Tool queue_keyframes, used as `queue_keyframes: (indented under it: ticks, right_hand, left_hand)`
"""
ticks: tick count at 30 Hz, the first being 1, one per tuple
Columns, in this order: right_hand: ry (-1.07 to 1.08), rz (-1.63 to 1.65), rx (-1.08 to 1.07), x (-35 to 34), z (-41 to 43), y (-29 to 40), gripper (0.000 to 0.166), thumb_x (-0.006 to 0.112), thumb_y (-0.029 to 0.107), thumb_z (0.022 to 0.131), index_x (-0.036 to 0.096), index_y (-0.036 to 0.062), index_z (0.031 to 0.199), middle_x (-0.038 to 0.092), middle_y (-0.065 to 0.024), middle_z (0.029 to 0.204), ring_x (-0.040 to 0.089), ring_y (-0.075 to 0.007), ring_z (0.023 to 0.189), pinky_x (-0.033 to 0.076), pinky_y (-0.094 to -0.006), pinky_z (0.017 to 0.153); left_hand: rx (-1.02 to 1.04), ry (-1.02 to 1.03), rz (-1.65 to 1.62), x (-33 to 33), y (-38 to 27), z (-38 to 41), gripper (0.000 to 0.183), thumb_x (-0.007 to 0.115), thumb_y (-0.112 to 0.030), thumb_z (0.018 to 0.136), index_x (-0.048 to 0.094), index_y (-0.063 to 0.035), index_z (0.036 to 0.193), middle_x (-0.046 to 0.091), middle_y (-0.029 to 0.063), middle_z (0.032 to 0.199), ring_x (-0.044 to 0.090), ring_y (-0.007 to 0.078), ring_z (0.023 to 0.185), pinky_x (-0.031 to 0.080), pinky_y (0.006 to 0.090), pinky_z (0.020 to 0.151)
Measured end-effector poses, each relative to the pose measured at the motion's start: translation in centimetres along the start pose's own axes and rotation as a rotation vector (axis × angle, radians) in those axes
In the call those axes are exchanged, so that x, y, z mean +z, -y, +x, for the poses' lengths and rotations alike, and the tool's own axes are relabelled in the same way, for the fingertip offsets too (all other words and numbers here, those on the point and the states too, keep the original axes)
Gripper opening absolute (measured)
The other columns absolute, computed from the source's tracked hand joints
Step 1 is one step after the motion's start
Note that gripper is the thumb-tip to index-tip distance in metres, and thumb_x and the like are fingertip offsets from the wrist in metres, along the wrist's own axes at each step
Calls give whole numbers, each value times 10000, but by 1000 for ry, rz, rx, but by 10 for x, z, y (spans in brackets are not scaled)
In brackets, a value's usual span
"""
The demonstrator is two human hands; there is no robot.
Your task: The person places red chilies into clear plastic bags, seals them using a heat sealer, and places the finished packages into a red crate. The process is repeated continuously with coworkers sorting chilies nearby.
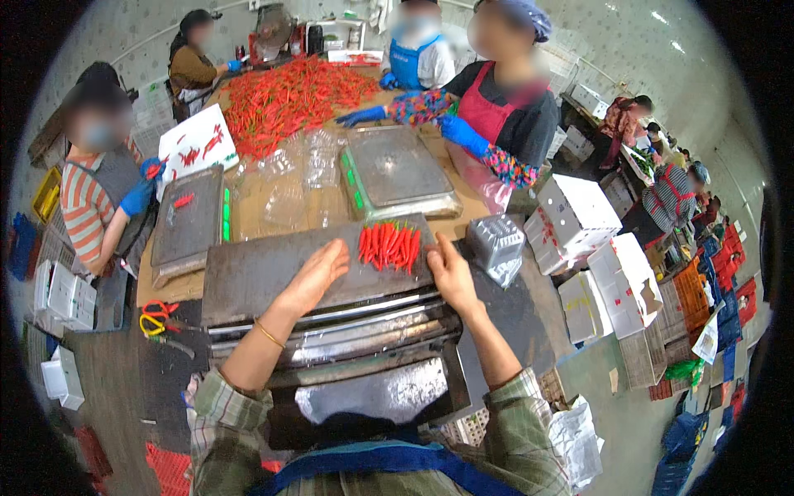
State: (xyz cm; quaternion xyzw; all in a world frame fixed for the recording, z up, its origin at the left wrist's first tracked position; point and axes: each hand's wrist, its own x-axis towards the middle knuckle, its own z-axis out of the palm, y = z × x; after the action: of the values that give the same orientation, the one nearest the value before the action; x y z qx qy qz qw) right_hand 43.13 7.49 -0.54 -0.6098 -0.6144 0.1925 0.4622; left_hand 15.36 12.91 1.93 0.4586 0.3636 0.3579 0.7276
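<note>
A film-wrapping machine's flat dark plate lies before me. On its right part rests a pack of red chili peppers, laid side by side with their green stems away from me. My left hand is over the plate to the left of the pack, fingers apart, holding nothing. At the right edge of the plate, just beside the pack, is my right hand, its thumb and fingers apart and nothing in its grasp. Neither hand clearly touches the peppers.
Behind the plate stand a weighing scale, another scale, clear plastic trays and a chili heap. Scissors lie left; stacked clear containers stand right. Several co-workers surround the table. White foam boxes are at right.
</note>
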Motion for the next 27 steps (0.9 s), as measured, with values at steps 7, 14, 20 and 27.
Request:
queue_keyframes:
  ticks: [7, 14, 20, 27]
  right_hand:
    - [143, 27, 92, 7, 12, 21, 489, 517, 175, 955, 392, -54, 1369, 684, -168, 1048, 656, -192, 931, 488, -304, 804]
    - [244, 150, 72, 47, 16, 31, 533, 512, 272, 921, 424, -10, 1365, 650, -211, 1139, 626, -366, 1056, 479, -413, 919]
    - [284, 136, 13, 53, 10, 42, 466, 539, 176, 931, 441, -23, 1341, 658, -195, 1149, 656, -276, 1019, 496, -350, 884]
    - [187, 221, 33, 67, 6, 30, 383, 533, 244, 892, 568, 40, 1215, 699, -145, 983, 672, -319, 911, 515, -417, 801]
  left_hand:
    - [9, -38, 4, 1, -4, -4, 671, 464, -402, 1000, 284, 97, 1411, 384, 256, 1420, 483, 285, 1243, 421, 391, 1040]
    - [40, -190, 148, -28, -8, -51, 588, 493, -290, 1003, 317, 118, 1387, 477, 223, 1333, 553, 248, 1154, 472, 338, 979]
    - [137, -226, 270, -27, -2, -74, 560, 528, -272, 987, 373, 116, 1360, 529, 185, 1285, 578, 205, 1100, 478, 310, 956]
    - [207, -269, 491, -26, 6, -81, 559, 557, -225, 963, 387, 134, 1356, 507, 260, 1336, 524, 257, 1219, 406, 326, 1019]
